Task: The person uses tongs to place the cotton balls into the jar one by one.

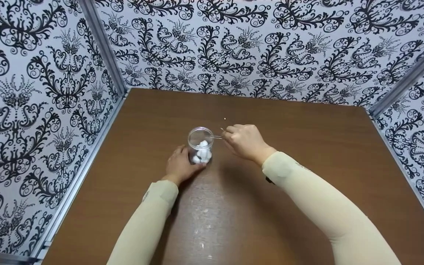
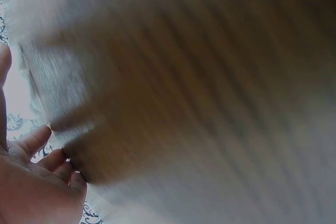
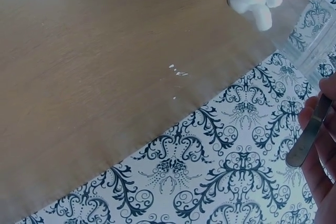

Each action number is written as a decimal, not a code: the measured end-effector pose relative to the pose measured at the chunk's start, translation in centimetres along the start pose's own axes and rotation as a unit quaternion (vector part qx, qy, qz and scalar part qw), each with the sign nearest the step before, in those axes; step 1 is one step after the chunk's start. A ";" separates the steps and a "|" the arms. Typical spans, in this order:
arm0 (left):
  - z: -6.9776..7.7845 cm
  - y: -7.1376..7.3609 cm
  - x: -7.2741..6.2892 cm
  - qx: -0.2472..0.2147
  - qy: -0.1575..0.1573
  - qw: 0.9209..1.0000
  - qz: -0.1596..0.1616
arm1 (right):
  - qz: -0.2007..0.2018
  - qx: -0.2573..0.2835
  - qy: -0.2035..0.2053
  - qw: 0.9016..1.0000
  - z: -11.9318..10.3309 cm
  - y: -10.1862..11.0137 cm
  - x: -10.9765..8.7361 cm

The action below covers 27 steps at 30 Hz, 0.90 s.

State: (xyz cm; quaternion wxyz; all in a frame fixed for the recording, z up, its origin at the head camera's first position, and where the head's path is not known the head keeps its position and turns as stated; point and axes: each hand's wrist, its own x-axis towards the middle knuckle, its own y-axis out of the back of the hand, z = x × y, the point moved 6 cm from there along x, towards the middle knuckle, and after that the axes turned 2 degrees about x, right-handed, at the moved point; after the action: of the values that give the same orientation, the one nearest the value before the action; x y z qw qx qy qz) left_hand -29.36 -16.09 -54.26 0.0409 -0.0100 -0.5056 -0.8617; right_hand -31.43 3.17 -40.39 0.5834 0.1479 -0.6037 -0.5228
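Observation:
In the head view a clear jar (image 1: pixel 193 139) stands upright on the table, holding several white cotton balls (image 1: pixel 202 152). My left hand (image 1: pixel 182 165) grips the jar low on its left and near side, fingers and thumb curved about it. The left wrist view shows that hand (image 2: pixel 37 187) at the edge, but not clearly the jar. With my right hand (image 1: pixel 247 141) I pinch metal tweezers (image 1: pixel 216 137), whose thin arms point left to the jar's mouth. Their flat back end shows in the right wrist view; the tips are hard to make out.
The brown wooden table (image 1: pixel 300 147) meets black-and-white patterned walls (image 1: pixel 234 51) at the back and both sides. Grey metal posts (image 1: pixel 103 44) mark the corners. Small white specks (image 3: pixel 178 73) lie on the wood beyond the jar.

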 end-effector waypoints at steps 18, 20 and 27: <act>-0.4 -0.1 0.2 -0.004 -0.003 1.000 -0.009 | 0.007 0.000 -0.088 0.996 2.1 0.1 -7.5; -0.5 -0.2 0.2 -0.005 -0.004 1.000 -0.009 | -0.011 0.000 -0.112 0.994 2.3 -0.4 -8.8; -0.4 -0.3 0.1 -0.006 -0.006 1.000 -0.009 | -0.073 0.027 -0.180 0.981 2.2 -2.6 -11.5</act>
State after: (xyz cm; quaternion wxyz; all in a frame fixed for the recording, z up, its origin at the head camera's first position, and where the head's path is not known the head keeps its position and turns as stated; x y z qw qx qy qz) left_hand -29.49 -16.25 -54.70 0.0300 -0.0102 -0.5008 -0.8650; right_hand -31.24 12.17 -48.32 0.4211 0.1108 -0.7001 -0.5659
